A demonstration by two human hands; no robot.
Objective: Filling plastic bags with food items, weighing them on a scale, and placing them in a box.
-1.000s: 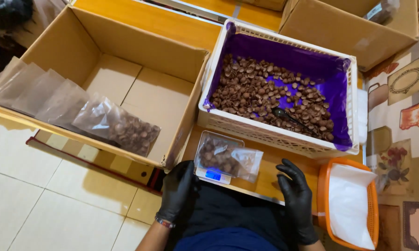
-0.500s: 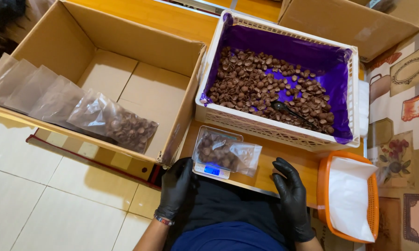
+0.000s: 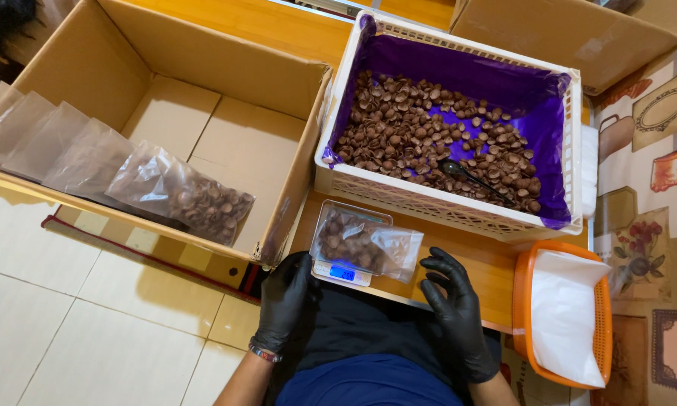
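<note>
A clear plastic bag of brown nuts [image 3: 361, 244] lies on a small digital scale [image 3: 342, 272] at the near edge of a wooden table [image 3: 489, 263]. My left hand [image 3: 287, 297], in a black glove, rests just left of the scale, fingers loosely apart and holding nothing. My right hand [image 3: 451, 297], also gloved, hovers just right of the bag with fingers spread, empty. Behind the scale stands a white crate [image 3: 428, 199] lined in purple plastic, full of brown nuts with a black scoop [image 3: 466, 177] lying in them.
A large open cardboard box [image 3: 225, 135] sits at the left; a filled bag of nuts [image 3: 180, 195] and several empty bags [image 3: 45, 143] hang over its near wall. An orange basket [image 3: 522, 301] holding white bags stands at the right. Another cardboard box [image 3: 579, 37] is behind.
Both hands have stayed beside the scale with only slight shifts; the view has tilted a little. The bag stays on the scale.
</note>
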